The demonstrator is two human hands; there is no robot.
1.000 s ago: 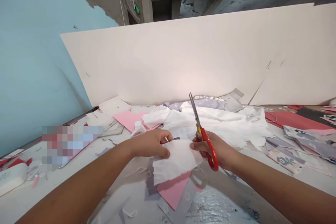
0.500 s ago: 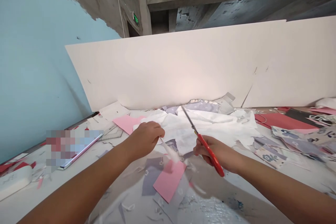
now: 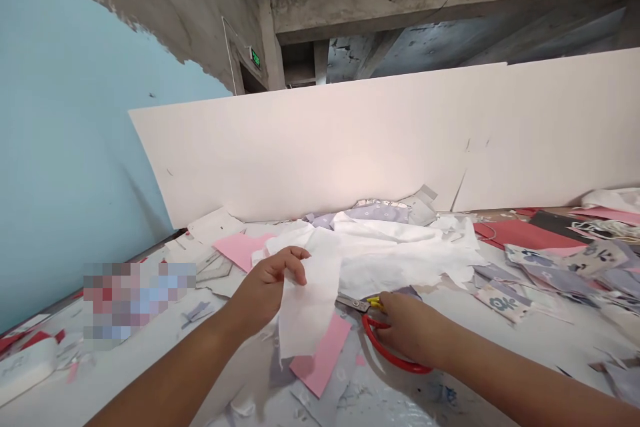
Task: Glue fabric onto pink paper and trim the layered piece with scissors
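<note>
My left hand (image 3: pixel 270 283) pinches the top of a thin white sheet (image 3: pixel 307 300), which hangs down from my fingers above the table. A pink card (image 3: pixel 320 360) lies partly under that sheet. My right hand (image 3: pixel 410 327) rests over the pivot of red-handled scissors (image 3: pixel 385 347), which lie flat on the table with their blades closed and pointing left. Part of the handle is hidden under my palm. I cannot tell whether my fingers grip the scissors.
A crumpled white fabric pile (image 3: pixel 395 253) lies ahead, with a pink sheet (image 3: pixel 240 250) beside it. Floral paper scraps (image 3: pixel 503 300) and red card (image 3: pixel 520 233) lie to the right. A white board (image 3: pixel 320 147) stands along the back, against a blue wall (image 3: pixel 65 147) on the left.
The scissors have dropped from my raised right hand to lying flat on the table. My left hand now lifts the white sheet higher. The view has tilted slightly upward.
</note>
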